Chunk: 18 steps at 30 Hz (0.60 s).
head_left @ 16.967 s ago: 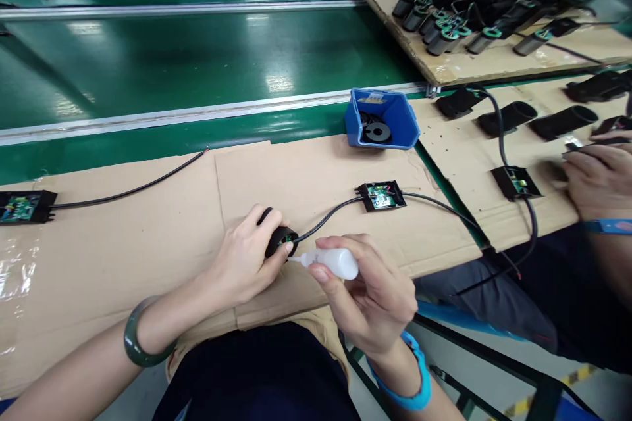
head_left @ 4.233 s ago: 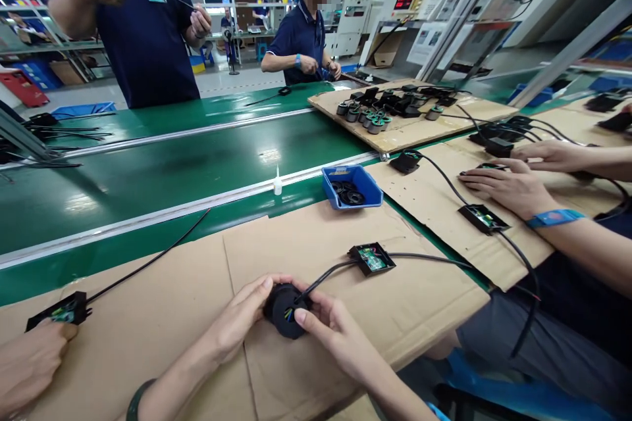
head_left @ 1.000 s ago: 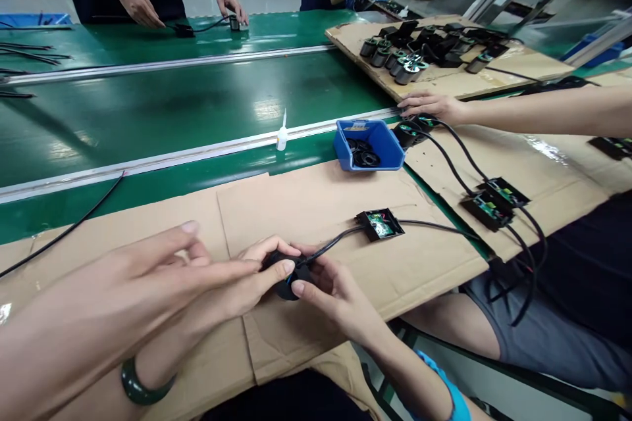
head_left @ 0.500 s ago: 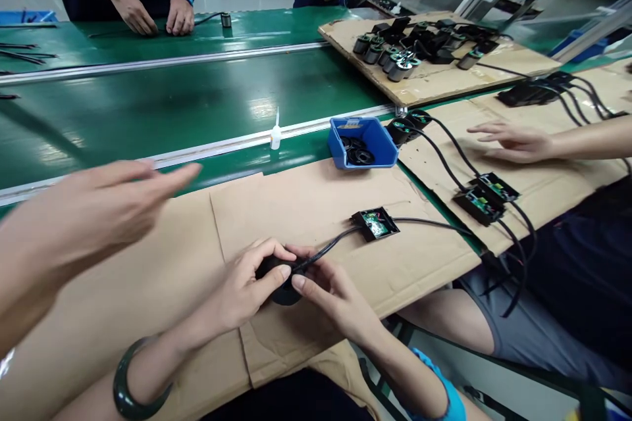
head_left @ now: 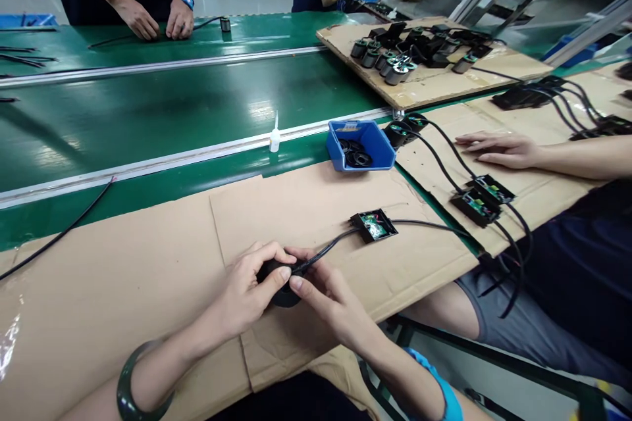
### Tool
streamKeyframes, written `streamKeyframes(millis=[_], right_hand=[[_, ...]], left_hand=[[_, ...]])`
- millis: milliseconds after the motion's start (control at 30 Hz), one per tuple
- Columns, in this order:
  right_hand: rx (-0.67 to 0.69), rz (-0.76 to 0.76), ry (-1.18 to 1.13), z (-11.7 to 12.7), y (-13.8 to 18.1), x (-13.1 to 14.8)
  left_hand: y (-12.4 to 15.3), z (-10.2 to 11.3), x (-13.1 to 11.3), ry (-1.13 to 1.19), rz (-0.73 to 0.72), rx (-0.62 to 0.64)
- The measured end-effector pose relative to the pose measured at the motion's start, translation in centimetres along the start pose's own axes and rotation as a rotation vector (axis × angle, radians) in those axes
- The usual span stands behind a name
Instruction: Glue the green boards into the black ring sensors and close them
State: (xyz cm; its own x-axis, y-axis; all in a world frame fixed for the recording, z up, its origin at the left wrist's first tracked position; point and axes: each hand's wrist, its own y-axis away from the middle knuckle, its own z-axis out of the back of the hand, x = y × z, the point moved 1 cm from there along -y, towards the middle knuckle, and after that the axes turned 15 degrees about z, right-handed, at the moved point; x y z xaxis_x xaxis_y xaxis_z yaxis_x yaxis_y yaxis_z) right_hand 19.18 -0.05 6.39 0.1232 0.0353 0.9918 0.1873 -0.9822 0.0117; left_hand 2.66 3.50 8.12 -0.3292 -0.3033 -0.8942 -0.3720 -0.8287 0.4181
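My left hand (head_left: 261, 281) curls its fingers and thumb around a round black housing (head_left: 285, 296) resting on the cardboard. From the other side my right hand (head_left: 323, 289) grips the same housing, its thumb at the near rim and its fingers behind. Both thumbs sit close to where a black cable (head_left: 328, 248) meets the housing. The cable runs to an open black box with a green circuit board (head_left: 376, 226), lying on the cardboard. Much of the housing is hidden by my fingers.
A blue bin of black rings (head_left: 362, 147) and a white dropper bottle (head_left: 274, 135) stand beyond the cardboard (head_left: 162, 283). On the right, a co-worker's hand (head_left: 503, 147) rests near two wired boxes (head_left: 481, 200). A loose cable (head_left: 64, 231) lies left. Across the belt another person's hands (head_left: 158, 18) work.
Another person's hand at the left has left the view, uncovering the loose cable. The co-worker's hand on the right has settled on the cardboard. My hands keep nearly the same grip.
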Motion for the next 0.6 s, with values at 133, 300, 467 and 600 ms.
streamKeyframes(millis=[133,300,467,600], right_hand=[[-0.024,0.008,-0.002,0.0,0.1,-0.3],[-0.010,-0.026,-0.029,0.1,-0.1,-0.5],[-0.007,0.003,-0.060,0.1,-0.4,-0.6],[-0.018,0.028,-0.050,0.0,0.0,-1.1]], left_hand=[[0.1,0.0,0.2,0.025,-0.011,0.023],[0.1,0.2,0.3,0.074,-0.012,0.065],[-0.1,0.2,0.3,0.089,-0.035,0.088],[0.1,0.2,0.5,0.049,-0.072,0.058]])
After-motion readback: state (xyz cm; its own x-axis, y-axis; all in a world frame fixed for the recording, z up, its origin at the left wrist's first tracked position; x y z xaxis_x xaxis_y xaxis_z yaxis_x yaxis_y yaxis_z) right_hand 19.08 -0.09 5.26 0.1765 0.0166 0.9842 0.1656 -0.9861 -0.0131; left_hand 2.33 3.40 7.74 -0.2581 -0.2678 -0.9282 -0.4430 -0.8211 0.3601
